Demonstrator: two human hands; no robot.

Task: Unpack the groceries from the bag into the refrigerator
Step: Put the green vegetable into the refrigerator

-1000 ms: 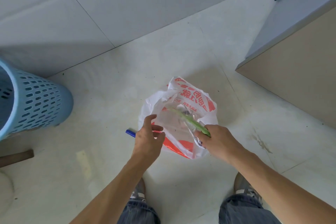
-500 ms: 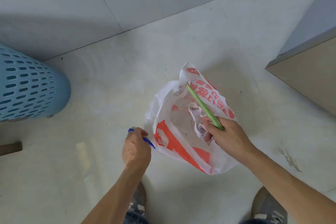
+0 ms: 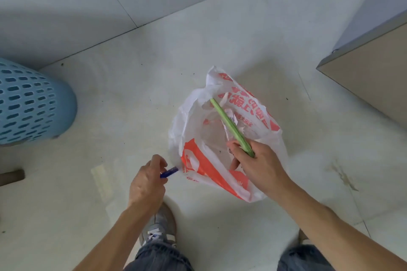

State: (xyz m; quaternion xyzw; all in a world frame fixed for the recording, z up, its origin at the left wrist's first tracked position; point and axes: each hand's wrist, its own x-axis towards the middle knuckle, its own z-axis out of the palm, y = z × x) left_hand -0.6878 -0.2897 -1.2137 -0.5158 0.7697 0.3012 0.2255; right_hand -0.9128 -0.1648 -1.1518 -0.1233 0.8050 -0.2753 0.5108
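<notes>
A white plastic bag (image 3: 198, 160) with orange-red print stands open on the floor in front of me. My right hand (image 3: 257, 163) grips the near end of a long green stalk (image 3: 226, 121), which slants up and away over the bag's mouth. Clear wrapping with a label clings to the stalk near my fingers. My left hand (image 3: 147, 180) is off the bag, just left of it, and pinches a small blue stick-like thing (image 3: 169, 172). What else lies inside the bag is hard to make out.
A light blue perforated basket (image 3: 28, 103) stands at the left. A beige cabinet or appliance side with a grey top edge (image 3: 370, 68) fills the upper right. A brown handle end (image 3: 12, 177) lies at the far left. My shoes and jeans are below.
My right hand has drawn the green stalk up out of the bag, its far end rising. My left hand let go of the bag's rim and now holds the blue stick.
</notes>
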